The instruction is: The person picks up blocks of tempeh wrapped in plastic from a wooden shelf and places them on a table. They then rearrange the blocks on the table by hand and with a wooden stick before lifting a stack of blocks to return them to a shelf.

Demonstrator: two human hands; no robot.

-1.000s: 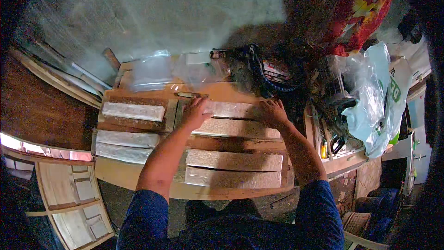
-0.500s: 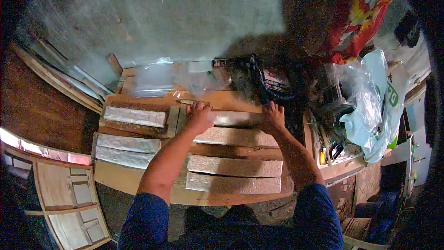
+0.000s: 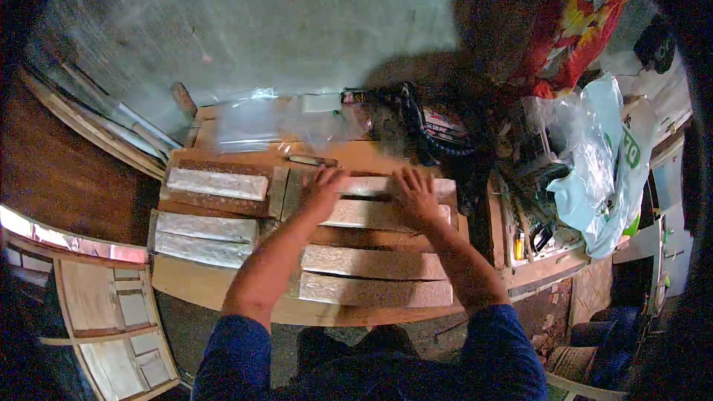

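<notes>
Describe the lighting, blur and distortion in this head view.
Head view: fisheye bends the bench edge and darkens the rim; daylight brightens the wall, with deep shadow at upper right; the left hand and right hand on the pale strips are slightly motion-blurred; the plastic bag glares.

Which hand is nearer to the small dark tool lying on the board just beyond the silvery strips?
Left. The left hand rests on the strips just below the small dark tool; its fingertips nearly reach it. The right hand lies further right along the strips.
</notes>
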